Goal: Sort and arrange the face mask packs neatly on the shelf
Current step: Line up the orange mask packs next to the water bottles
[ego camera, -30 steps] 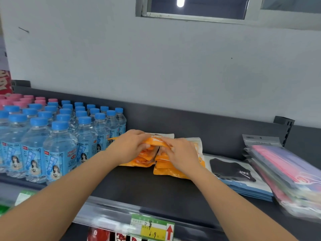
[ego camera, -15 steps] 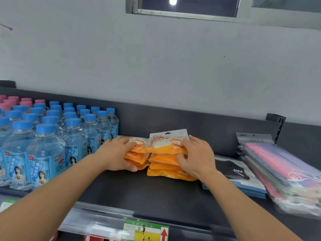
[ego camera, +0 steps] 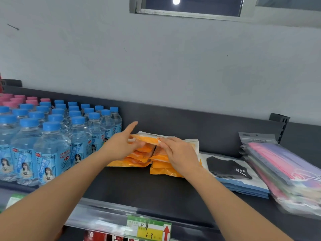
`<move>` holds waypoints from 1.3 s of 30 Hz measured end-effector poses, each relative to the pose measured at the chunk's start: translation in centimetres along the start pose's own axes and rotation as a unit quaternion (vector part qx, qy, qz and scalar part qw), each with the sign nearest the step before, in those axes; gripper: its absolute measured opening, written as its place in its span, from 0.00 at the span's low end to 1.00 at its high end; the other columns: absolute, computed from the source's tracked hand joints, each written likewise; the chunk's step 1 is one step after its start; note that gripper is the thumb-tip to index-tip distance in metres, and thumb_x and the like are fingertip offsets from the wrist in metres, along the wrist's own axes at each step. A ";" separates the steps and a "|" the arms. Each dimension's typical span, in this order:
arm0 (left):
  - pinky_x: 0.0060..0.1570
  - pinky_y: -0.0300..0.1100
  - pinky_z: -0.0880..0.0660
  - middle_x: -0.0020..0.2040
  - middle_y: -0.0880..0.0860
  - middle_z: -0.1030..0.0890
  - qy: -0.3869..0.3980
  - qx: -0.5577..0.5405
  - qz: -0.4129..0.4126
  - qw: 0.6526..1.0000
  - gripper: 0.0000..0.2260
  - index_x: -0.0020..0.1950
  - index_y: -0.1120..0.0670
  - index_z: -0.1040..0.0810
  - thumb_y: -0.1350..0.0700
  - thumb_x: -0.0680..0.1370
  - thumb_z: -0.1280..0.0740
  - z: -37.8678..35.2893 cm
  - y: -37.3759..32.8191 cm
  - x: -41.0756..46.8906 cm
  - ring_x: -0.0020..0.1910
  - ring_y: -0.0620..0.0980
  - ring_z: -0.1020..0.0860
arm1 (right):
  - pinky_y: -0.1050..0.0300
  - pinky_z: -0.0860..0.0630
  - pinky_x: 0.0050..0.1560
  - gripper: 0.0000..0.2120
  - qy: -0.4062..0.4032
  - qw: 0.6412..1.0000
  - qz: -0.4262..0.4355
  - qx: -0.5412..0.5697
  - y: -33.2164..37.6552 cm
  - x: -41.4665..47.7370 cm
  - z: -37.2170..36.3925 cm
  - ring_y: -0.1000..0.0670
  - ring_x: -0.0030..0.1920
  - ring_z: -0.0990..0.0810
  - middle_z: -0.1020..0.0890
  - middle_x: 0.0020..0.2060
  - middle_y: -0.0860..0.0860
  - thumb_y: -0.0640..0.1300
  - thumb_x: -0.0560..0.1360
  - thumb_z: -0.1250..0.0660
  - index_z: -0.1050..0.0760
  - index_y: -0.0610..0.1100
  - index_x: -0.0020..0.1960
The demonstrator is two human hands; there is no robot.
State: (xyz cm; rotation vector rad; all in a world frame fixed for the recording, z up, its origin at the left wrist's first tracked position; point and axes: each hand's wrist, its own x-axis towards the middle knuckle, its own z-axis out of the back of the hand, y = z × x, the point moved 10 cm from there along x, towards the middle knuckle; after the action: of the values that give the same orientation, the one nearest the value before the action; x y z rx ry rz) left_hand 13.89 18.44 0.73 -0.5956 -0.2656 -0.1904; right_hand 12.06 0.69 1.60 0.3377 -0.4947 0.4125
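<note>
Two low stacks of orange face mask packs lie side by side on the dark shelf (ego camera: 139, 188): the left stack (ego camera: 137, 158) and the right stack (ego camera: 162, 168). My right hand (ego camera: 180, 155) pinches the right end of one orange pack (ego camera: 146, 139) and holds it tilted just above the stacks. My left hand (ego camera: 119, 145) meets the pack's left end. Its index finger points straight up and its other fingers lie blurred under the pack.
Rows of blue-capped soda bottles (ego camera: 52, 145) stand close on the left, pink-capped ones (ego camera: 19, 100) behind them. Right of the orange stacks lie black mask packs (ego camera: 229, 168) and a tall pile of coloured mask packs (ego camera: 284, 174). A price rail with a tag (ego camera: 149, 228) runs along the front edge.
My right hand has lifted one orange pack off the right stack and swung it leftward. My left hand has come up off the left stack to meet it.
</note>
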 end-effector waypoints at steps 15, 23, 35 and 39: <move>0.74 0.57 0.61 0.80 0.48 0.53 0.123 0.242 -0.099 0.957 0.37 0.79 0.43 0.52 0.49 0.76 0.34 -1.8 -1.9 -0.3 0.79 0.49 0.57 | 0.50 0.29 0.62 0.31 0.107 0.993 -0.035 -0.046 -0.6 0.0 -2.5 0.48 0.65 0.26 0.25 0.66 0.52 0.67 0.72 0.36 0.32 0.51 0.68; 0.74 0.58 0.51 0.80 0.47 0.59 0.117 0.336 -0.109 0.928 0.52 0.78 0.43 0.62 0.41 0.68 0.26 -2.5 0.1 -0.4 0.78 0.52 0.58 | 0.41 0.52 0.76 0.46 0.171 0.968 0.033 -0.180 -1.9 -1.8 -3.8 0.47 0.79 0.49 0.45 0.79 0.52 0.71 0.69 0.36 0.49 0.51 0.79; 0.74 0.57 0.57 0.79 0.49 0.63 0.097 0.320 -0.102 0.937 0.53 0.77 0.42 0.65 0.33 0.68 0.30 -3.5 0.2 -0.4 0.78 0.53 0.62 | 0.45 0.58 0.77 0.46 0.137 0.975 0.074 -0.158 -2.2 -2.0 -3.3 0.50 0.79 0.52 0.47 0.79 0.53 0.77 0.68 0.52 0.48 0.54 0.79; 0.74 0.57 0.56 0.80 0.47 0.59 0.116 0.259 -0.093 0.954 0.50 0.78 0.41 0.61 0.20 0.60 0.54 -2.7 0.7 -0.2 0.78 0.51 0.61 | 0.43 0.54 0.77 0.49 0.080 0.984 0.050 -0.154 -2.1 -1.7 -2.0 0.48 0.78 0.46 0.39 0.77 0.52 0.77 0.65 0.67 0.41 0.53 0.77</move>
State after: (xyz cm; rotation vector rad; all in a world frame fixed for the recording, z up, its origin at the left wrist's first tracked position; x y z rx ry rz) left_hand 14.41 17.45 -1.80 -0.0233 -0.1325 -0.3557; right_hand 12.41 -0.84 -1.39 -0.0199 -0.4114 0.4496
